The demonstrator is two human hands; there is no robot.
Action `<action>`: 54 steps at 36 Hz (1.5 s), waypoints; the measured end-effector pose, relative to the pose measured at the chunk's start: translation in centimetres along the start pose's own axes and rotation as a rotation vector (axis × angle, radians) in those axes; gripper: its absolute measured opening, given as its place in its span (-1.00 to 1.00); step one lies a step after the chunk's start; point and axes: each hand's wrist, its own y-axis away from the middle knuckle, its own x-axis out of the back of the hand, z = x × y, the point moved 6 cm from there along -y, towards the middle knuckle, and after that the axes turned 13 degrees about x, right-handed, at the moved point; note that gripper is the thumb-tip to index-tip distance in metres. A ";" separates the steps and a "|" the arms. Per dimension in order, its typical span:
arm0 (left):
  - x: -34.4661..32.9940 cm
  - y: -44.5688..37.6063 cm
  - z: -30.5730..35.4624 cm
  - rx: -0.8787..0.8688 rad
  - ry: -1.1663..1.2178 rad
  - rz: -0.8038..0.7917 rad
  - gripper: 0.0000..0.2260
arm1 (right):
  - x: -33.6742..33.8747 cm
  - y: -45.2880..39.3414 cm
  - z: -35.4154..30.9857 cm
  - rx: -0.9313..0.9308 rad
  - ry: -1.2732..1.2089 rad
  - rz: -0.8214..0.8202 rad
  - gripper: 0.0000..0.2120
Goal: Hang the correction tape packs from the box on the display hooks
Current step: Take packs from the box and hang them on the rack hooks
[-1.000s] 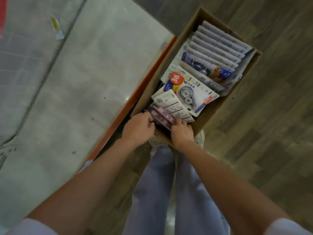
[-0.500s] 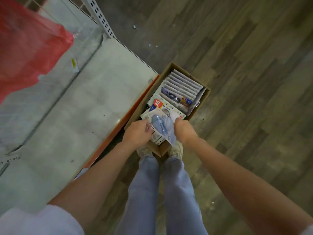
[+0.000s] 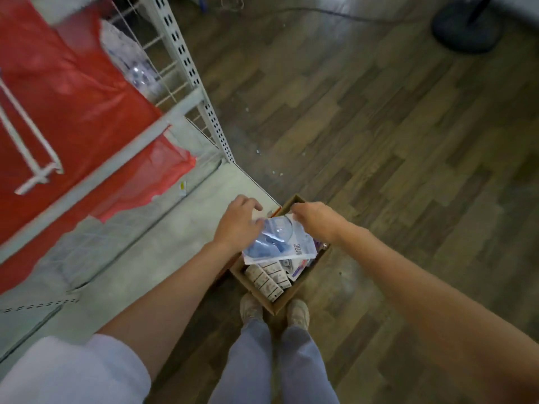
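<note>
Both hands, the left hand (image 3: 237, 225) and the right hand (image 3: 316, 218), pinched a blue correction tape pack (image 3: 278, 243) above the box (image 3: 287, 298), apparently mid-carry, the next move calling for threading it onto the hook (image 3: 27, 141) at ten o'clock.

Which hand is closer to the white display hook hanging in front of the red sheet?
Left. The left hand holds the blue pack on the shelf side, so it is nearer the display hook. The right hand grips the pack's far edge over the box.
</note>
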 end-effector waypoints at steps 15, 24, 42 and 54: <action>15.8 9.2 7.0 -0.073 0.475 -0.174 -0.69 | 21.2 3.6 -13.8 0.320 -0.110 0.412 -0.85; 23.8 13.5 8.3 -0.097 0.965 0.076 -0.91 | 27.6 4.9 -19.2 0.358 -0.538 0.675 -0.76; 33.6 20.5 4.4 -0.155 1.351 0.375 -0.63 | 24.7 6.3 -32.9 0.634 -0.579 0.343 -0.70; 35.6 21.6 3.2 -0.173 1.283 0.471 -0.59 | 26.2 6.4 -33.3 0.653 -0.691 0.400 -0.69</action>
